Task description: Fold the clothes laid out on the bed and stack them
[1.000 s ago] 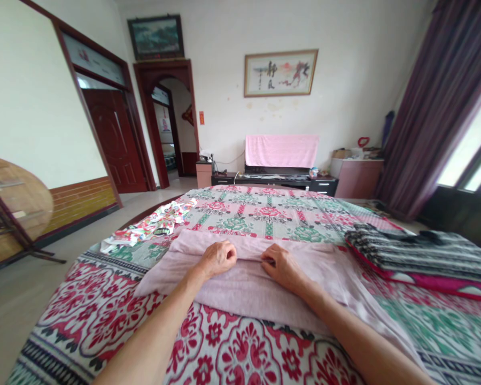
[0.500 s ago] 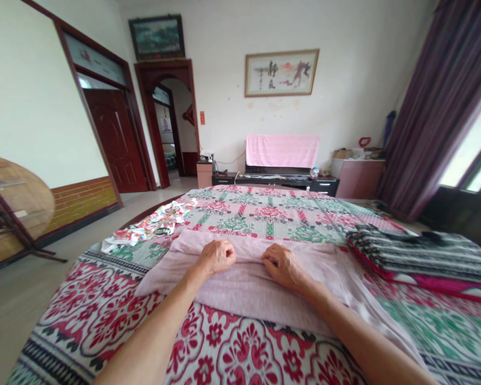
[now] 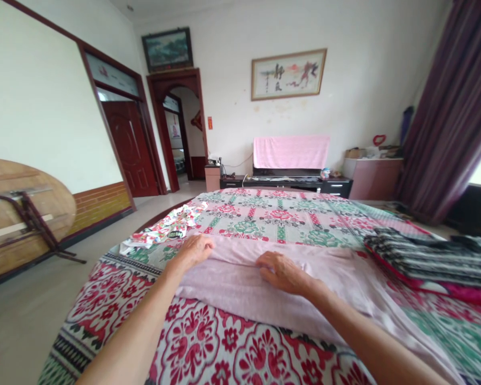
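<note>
A pale pink garment [image 3: 232, 283] lies spread and creased across the bed in front of me, one long part trailing toward the lower right. My left hand [image 3: 194, 250] is closed on its left end, fingers pinched on the fabric. Near the garment's middle, my right hand [image 3: 282, 271] rests on the cloth, palm down, with loosely bent fingers and the thumb apart from them. The fabric under the right palm is hidden.
Beneath the garment is a patterned red, green and white bedcover [image 3: 200, 342]. A crumpled printed cloth [image 3: 168, 227] lies at the left edge. On the right are folded black-and-white striped textiles [image 3: 433, 262]. A folded round table [image 3: 28, 214] stands at the far left.
My left hand has moved left along the garment to its left end, farther from the right hand. My right hand's fingers have loosened and lie flatter. The view has turned slightly left.
</note>
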`<state>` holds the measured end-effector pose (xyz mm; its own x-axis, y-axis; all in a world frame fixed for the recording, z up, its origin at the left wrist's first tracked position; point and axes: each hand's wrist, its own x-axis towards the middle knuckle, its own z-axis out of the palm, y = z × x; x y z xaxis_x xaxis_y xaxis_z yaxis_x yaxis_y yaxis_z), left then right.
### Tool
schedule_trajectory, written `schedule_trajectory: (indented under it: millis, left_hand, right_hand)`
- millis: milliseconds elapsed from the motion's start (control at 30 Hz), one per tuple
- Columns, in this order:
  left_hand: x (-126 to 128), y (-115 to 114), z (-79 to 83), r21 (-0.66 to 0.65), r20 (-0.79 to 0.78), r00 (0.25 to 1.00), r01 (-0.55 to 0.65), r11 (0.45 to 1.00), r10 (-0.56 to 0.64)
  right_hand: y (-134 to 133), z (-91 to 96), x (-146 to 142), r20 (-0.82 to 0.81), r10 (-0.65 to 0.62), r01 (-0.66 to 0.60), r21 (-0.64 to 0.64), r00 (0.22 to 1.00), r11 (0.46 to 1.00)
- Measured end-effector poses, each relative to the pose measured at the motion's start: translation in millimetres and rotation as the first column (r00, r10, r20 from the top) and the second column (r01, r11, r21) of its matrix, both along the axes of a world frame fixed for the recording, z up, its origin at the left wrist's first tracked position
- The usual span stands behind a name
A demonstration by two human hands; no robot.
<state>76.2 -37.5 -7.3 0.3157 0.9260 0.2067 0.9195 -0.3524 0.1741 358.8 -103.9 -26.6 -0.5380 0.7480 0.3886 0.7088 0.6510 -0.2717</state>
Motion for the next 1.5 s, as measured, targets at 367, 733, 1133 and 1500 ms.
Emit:
schedule_trajectory:
  millis: [367, 733, 1133, 1500]
  left_hand:
    - [-32.8, 8.5, -22.4, 0.002, 0.074, 0.992, -0.100, 0.995, 0.100]
    - [-30.1, 13.8, -28.4, 0.010, 0.030, 0.993, -0.115, 0.993, 0.114]
    - [-16.2, 16.1, -25.6, 0.111, 0.118, 0.971, -0.221, 0.969, 0.208]
    - [-29.3, 5.3, -8.2, 0.057, 0.104, 0.975, -0.203, 0.977, 0.197]
  right_hand:
    - [26.6, -8.5, -51.7, -0.042, -0.116, 0.114, -0.048, 0.992, 0.992]
    - [28.3, -24.1, -64.1, -0.005, -0.247, 0.247, -0.011, 0.969, 0.969]
    - [45.7, -19.3, -56.3, -0.226, -0.297, 0.269, -0.148, 0.928, 0.952]
    - [36.4, -12.1, -55.0, -0.075, -0.174, 0.166, -0.108, 0.982, 0.980]
